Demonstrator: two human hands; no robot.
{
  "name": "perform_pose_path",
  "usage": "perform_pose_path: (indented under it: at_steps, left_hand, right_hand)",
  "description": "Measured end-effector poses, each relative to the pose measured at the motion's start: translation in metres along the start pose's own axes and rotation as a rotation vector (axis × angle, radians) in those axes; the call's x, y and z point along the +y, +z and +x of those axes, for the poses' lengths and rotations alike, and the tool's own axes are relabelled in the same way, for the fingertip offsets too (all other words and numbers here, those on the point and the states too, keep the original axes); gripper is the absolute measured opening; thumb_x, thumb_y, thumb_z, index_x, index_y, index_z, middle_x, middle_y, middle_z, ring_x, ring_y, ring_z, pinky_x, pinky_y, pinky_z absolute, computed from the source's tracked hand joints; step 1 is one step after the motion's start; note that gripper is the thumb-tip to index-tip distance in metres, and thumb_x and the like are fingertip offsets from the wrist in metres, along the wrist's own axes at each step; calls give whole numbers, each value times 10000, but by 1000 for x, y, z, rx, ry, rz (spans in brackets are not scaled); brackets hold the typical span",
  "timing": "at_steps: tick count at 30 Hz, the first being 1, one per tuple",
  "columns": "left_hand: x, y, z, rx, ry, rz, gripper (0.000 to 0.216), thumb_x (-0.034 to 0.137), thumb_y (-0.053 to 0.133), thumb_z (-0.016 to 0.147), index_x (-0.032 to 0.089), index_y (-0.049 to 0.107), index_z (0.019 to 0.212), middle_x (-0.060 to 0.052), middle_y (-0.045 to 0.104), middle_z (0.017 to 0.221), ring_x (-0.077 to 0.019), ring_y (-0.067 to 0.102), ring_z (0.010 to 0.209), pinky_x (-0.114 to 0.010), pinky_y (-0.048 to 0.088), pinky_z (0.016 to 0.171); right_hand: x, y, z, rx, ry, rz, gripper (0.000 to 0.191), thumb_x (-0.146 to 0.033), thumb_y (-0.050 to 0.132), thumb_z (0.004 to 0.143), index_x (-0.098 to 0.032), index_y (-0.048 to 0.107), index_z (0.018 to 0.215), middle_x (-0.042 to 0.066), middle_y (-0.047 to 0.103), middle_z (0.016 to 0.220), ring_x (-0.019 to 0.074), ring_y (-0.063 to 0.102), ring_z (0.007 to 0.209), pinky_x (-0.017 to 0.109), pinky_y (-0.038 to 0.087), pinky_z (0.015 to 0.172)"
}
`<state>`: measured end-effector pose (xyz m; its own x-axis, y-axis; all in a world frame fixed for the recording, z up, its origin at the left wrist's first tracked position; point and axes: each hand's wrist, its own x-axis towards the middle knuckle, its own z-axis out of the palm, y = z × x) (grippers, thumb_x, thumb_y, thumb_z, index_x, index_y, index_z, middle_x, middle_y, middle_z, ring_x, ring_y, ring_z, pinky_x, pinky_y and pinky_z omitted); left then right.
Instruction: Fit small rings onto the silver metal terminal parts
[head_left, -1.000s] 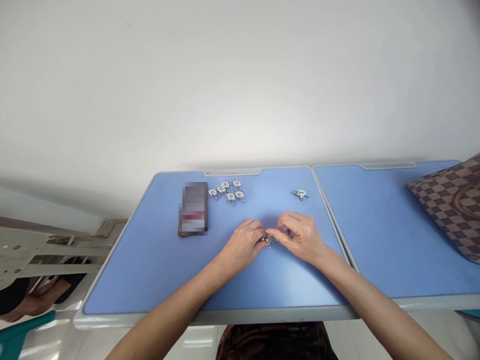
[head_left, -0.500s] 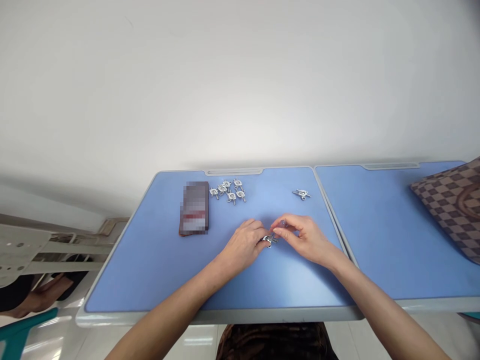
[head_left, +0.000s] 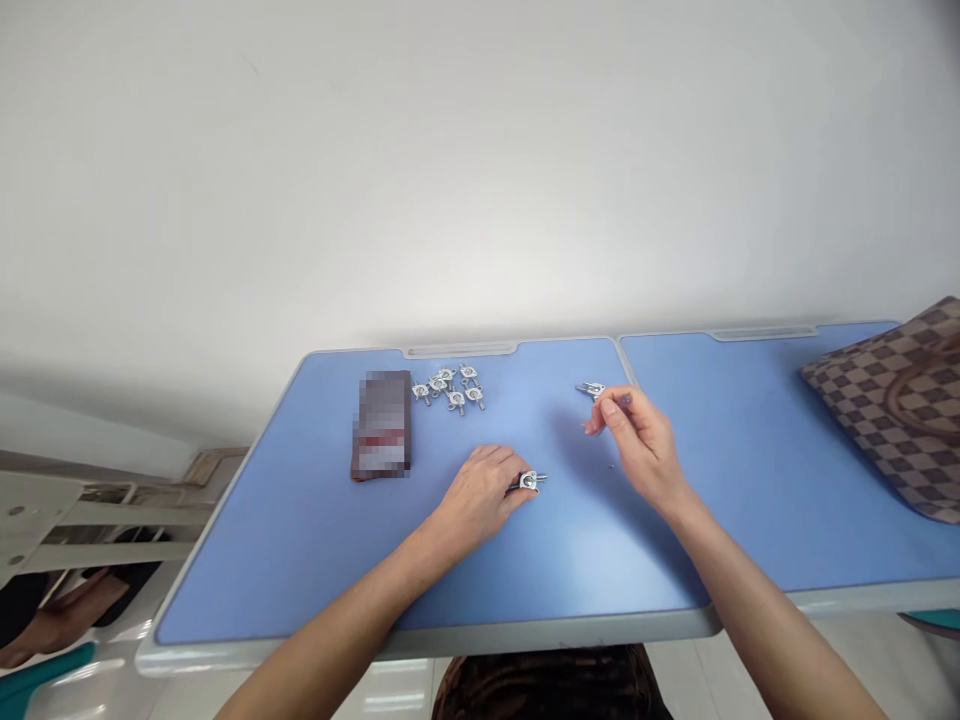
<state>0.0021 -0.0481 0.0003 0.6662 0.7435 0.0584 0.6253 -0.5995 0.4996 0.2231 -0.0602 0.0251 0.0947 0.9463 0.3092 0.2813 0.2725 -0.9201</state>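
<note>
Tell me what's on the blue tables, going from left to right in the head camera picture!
blurred packet, pile of metal pieces, metal piece, lone metal piece, right hand, checked bag

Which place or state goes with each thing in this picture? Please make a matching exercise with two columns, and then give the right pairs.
Things
1. left hand
2. right hand
3. group of metal parts
4. checked bag

Places or states
A. on the right end of the second blue desk
B. lifted above the desk, fingers close to a lone metal part
C. beside a blurred flat packet on the first blue desk
D. low on the desk, fingers on a small metal part

Right pairs: 1-D, 2-B, 3-C, 4-A
</note>
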Motion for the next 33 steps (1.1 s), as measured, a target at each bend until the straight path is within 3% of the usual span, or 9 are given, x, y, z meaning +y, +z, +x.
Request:
perform_pose_path:
  at_steps: [4, 6, 8, 9, 12, 15, 23, 29, 33]
  left_hand:
    - [3, 0, -1, 26, -22, 42, 361, 504, 717, 751, 181, 585, 845, -16, 626, 779, -199, 596, 776, -377, 444, 816]
    - [5, -6, -3, 34, -47, 42, 410, 530, 724, 727, 185, 581, 897, -20, 622, 794, -218, 602, 801, -406, 451, 838]
    - [7, -13, -4, 39, -51, 36, 385, 426, 708, 761, 190, 572, 1033, -48, 632, 930, -239, 600, 904, -429, 456, 878]
    - [7, -17, -4, 42, -24, 24, 380, 314, 675, 786, 198, 549, 1125, -66, 620, 1052, -246, 583, 997, -435, 451, 917]
    - [6, -25, -4, -44, 159, -38, 631, 47, 527, 787, 264, 397, 1365, -62, 470, 1391, -225, 430, 1273, -429, 386, 1055]
    - [5, -24, -2, -136, 280, -73, 710, -34, 445, 795, 308, 352, 1410, -30, 465, 1419, -193, 394, 1309, -419, 377, 1072]
    - [0, -16, 0, -136, 275, -40, 312, 93, 478, 905, 248, 620, 1136, -64, 602, 1121, -195, 547, 1063, -367, 468, 929]
    - [-2, -7, 1, -51, 149, -20, 174, 167, 557, 896, 231, 624, 1044, -44, 600, 1040, -183, 569, 971, -310, 493, 828]
    - [-1, -3, 0, -12, 71, -13, 273, 229, 651, 846, 224, 566, 1105, -39, 607, 1062, -205, 578, 998, -332, 499, 833]
  right_hand:
    - [11, -17, 8, 56, 51, -83, 228, -415, 444, 962, -217, 545, 913, -34, 479, 673, 110, 480, 561, 257, 429, 567]
    - [14, -29, 11, 22, 65, -198, 233, -423, 476, 940, -216, 574, 900, -27, 491, 676, 113, 456, 568, 247, 388, 531]
    - [16, -43, 13, -131, 102, -316, 212, -413, 541, 897, -214, 610, 869, -19, 535, 692, 118, 468, 585, 245, 379, 526]
    - [17, -49, 13, -271, 134, -365, 192, -398, 566, 877, -215, 624, 864, -15, 561, 715, 123, 487, 605, 247, 389, 538]
    - [18, -60, 11, -564, 215, -485, 141, -342, 607, 828, -229, 655, 899, -13, 618, 781, 135, 533, 639, 258, 410, 573]
    - [17, -58, 8, -668, 224, -576, 125, -263, 609, 806, -240, 655, 921, -6, 652, 828, 154, 570, 689, 273, 415, 623]
    - [24, -52, 6, -656, 167, -666, 100, -159, 566, 793, -219, 645, 781, 15, 663, 758, 173, 571, 664, 278, 385, 600]
    - [23, -33, 5, -589, 112, -709, 138, -200, 529, 872, -212, 638, 787, 27, 669, 795, 178, 585, 684, 282, 389, 617]
    - [23, -20, 3, -580, 69, -622, 146, -242, 507, 917, -203, 639, 869, 32, 667, 854, 171, 589, 719, 287, 408, 659]
